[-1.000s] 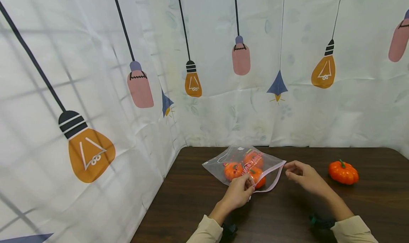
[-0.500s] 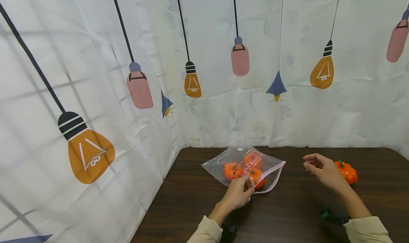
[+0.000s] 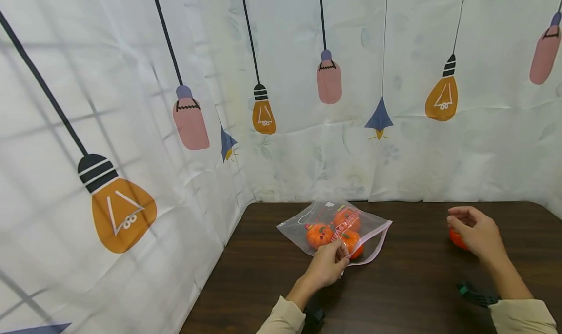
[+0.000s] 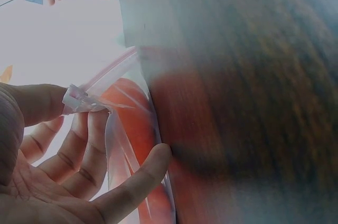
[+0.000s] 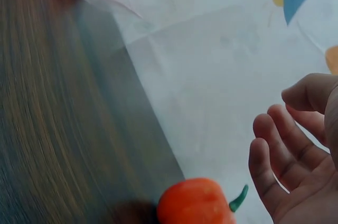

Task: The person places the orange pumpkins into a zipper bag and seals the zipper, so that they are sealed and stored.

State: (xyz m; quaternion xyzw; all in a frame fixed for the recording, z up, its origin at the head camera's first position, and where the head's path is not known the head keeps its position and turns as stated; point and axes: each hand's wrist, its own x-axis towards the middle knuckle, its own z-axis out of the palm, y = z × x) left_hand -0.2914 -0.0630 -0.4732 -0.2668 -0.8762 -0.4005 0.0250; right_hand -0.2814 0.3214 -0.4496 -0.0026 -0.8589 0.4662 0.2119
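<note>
On the table lies a clear zip bag (image 3: 298,225) with a pink-edged mouth facing right and three small orange pumpkins (image 3: 319,235) inside. My left hand (image 3: 326,265) pinches the near corner of its mouth; in the left wrist view the thumb presses on the zip slider (image 4: 76,99). A single orange pumpkin with a green stem (image 5: 195,203) sits on the right of the table. My right hand (image 3: 480,234) hovers over it with loosely bent fingers and nothing between them, covering most of it in the head view.
The dark wooden table (image 3: 395,295) ends at a white curtain (image 3: 290,168) printed with lamps, which also runs along the left side. A dark band (image 3: 476,295) sits at the right wrist, and another dark device (image 3: 315,318) near the left wrist.
My right hand has moved right, from beside the bag's mouth to over the lone pumpkin. The left hand and the bag have stayed in place.
</note>
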